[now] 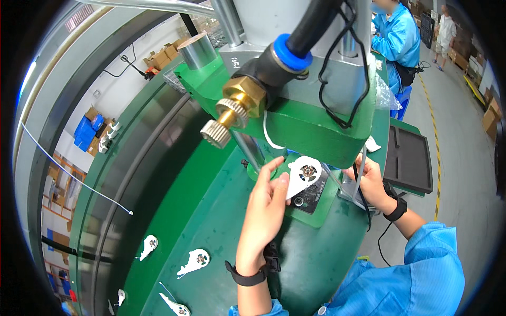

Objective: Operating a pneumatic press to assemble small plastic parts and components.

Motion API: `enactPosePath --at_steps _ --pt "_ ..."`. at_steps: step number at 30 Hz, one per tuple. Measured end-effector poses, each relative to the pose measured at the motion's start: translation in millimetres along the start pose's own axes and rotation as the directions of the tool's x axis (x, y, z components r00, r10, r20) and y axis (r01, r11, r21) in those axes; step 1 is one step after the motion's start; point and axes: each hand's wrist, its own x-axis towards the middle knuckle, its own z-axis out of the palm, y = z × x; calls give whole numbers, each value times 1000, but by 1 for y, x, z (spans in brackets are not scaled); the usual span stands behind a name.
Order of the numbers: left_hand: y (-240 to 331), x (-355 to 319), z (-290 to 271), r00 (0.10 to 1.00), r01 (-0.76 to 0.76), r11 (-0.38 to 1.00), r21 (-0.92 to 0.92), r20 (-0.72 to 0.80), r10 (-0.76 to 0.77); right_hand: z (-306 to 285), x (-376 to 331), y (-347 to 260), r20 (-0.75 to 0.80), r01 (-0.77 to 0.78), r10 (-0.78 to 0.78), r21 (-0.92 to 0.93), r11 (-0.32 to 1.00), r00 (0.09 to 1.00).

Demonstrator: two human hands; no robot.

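white plastic teardrop-shaped part with a round metal bearing in its middle sits right under the overhanging green cast head of the press, over the small black control plate on the press base.

seen from the head camera, the left hand has its fingers closed around the near edge of that white part, thumb touching its lower side, holding it in place beneath the press head. the right hand is on the far side of the press head, fingers curled narrowly about a thin black cable and the edge of a clear fixture; whether it grips firmly i cannot tell.

on the green worktop, well away from the press toward the person's left, lie four more white parts of the same kind, among them one near the inner rim and one closer to the wrist. a brass knurled valve juts from the press head above the left hand.

judging by this, one piece is being seated at the press and is not yet let go, while the others wait their turn on the worktop. another person in a blue coat stands behind the press.
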Motion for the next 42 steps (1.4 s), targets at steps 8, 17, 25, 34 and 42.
enactPosePath --at_steps 8,17,25,34,42 --pt "-1 -13 7 999 -37 999 36 24 37 -8 17 -21 22 41 -41 14 999 999" --pt "-1 -17 9 982 -86 957 278 -139 129 7 44 -66 281 73 -57 -48 996 958" --pt "8 -16 10 978 -67 969 239 -178 112 34 63 -79 459 173 -69 -188 967 886" --pt "5 -16 11 981 -60 947 314 -155 113 32 72 -80 627 360 -61 -363 860 777" --pt "3 -17 10 975 -94 948 303 -163 149 -2 33 -25 11 338 -362 -382 860 932"
